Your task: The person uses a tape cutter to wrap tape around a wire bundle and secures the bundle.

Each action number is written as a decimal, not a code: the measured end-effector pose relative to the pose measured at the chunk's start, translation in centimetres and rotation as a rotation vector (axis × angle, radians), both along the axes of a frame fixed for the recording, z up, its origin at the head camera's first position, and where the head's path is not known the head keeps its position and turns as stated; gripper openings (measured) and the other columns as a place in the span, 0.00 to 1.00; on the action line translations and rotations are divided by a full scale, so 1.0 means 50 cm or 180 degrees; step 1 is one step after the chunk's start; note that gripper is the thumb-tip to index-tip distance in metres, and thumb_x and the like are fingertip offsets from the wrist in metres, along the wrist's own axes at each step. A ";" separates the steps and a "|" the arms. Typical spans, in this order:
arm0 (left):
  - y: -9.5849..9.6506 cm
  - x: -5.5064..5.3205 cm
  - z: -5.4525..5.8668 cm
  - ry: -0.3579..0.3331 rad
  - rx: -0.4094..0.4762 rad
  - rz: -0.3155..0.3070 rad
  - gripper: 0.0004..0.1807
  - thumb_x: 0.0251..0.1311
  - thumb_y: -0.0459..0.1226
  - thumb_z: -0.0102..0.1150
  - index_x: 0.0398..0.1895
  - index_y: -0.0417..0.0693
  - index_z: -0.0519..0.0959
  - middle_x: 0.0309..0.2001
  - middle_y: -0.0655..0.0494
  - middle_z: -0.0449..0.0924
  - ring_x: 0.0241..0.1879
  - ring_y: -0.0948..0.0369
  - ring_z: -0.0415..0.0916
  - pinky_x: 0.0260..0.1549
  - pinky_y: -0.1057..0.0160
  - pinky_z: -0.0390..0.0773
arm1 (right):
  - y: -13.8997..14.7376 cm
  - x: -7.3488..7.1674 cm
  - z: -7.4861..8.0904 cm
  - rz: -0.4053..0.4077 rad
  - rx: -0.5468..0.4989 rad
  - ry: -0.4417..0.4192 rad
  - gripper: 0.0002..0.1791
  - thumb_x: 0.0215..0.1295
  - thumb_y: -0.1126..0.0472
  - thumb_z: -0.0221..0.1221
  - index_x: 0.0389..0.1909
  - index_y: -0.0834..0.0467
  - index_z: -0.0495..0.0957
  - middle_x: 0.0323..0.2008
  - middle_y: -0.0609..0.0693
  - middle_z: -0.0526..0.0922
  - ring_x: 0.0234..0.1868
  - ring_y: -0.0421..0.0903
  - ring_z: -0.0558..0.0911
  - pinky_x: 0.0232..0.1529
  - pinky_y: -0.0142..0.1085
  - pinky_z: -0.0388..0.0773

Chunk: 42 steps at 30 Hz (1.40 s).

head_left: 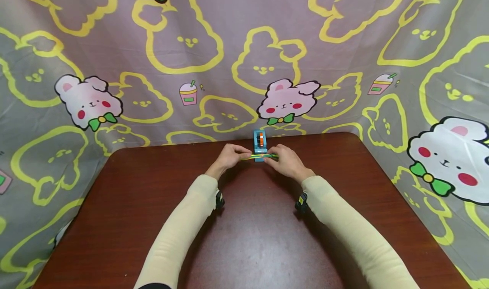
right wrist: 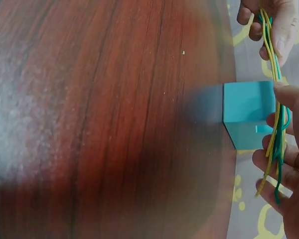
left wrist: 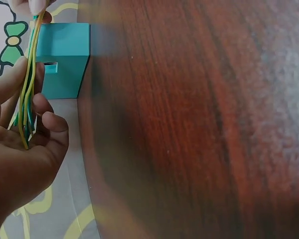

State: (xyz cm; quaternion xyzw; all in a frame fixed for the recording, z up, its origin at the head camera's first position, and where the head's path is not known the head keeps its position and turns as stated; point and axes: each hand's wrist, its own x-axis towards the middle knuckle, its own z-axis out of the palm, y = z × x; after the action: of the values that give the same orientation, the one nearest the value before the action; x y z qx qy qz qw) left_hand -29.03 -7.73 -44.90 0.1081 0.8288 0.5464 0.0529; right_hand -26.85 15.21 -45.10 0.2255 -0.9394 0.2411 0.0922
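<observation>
Thin yellow and green wires, gathered in a loose bundle, stretch between both hands above the table's far part. My left hand pinches one end between thumb and fingers; in the left wrist view those wire ends lie over the palm. With thumb and fingers, my right hand grips the other side, and loose wire tips spread past its fingers in the right wrist view. Just behind the bundle stands a teal box-like tape dispenser with an orange wheel; the wires partly cover its front.
The dark reddish-brown wooden table has rounded far corners. A patterned cloth hangs behind it and along both sides, close to the dispenser. Small dark cameras are strapped at both wrists.
</observation>
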 end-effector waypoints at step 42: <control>0.050 -0.011 0.006 0.0133 -0.1224 0.0653 0.31 0.49 0.67 0.55 0.17 0.49 0.83 0.11 0.61 0.69 0.15 0.62 0.64 0.14 0.63 0.63 | -0.030 -0.015 -0.049 -0.0074 -0.1090 0.0100 0.07 0.54 0.56 0.67 0.31 0.53 0.79 0.29 0.42 0.81 0.31 0.40 0.76 0.33 0.36 0.73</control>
State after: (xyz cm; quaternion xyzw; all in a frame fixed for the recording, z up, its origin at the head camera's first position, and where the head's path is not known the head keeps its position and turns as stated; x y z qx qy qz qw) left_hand -29.57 -5.25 -44.59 0.0224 0.9254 0.3784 -0.0006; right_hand -27.57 13.70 -47.56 0.1993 -0.8856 0.3930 0.1468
